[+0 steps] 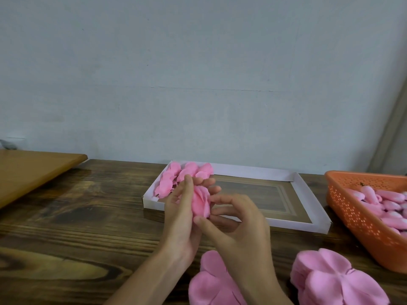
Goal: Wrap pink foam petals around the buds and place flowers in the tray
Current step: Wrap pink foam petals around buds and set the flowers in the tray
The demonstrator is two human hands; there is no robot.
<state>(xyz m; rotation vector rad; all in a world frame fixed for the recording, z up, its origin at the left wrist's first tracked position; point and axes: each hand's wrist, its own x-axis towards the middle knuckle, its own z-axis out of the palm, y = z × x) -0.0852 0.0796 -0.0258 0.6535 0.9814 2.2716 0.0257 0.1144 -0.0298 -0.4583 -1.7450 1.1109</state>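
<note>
While the wrap is in hand: head view, both hands meet at centre frame above the bench.
Left hand: cradles the flower, thumb up its left side, fingers curled behind it.
Right hand: thumb at the flower's lower end and forefinger at its right side, pinching the petal; the other fingers are loosely curled.
Flower: held in the air before the tray's near-left corner, not yet set down.
Tray: finished flowers clustered in its upper-left corner.
Supplies: orange basket of buds at right; petal stacks at bottom.
Technique, as a judgement: keep the base pinched so the layers cannot spring open, overlap the petals evenly, and press lightly, since the foam likely creases.
</note>
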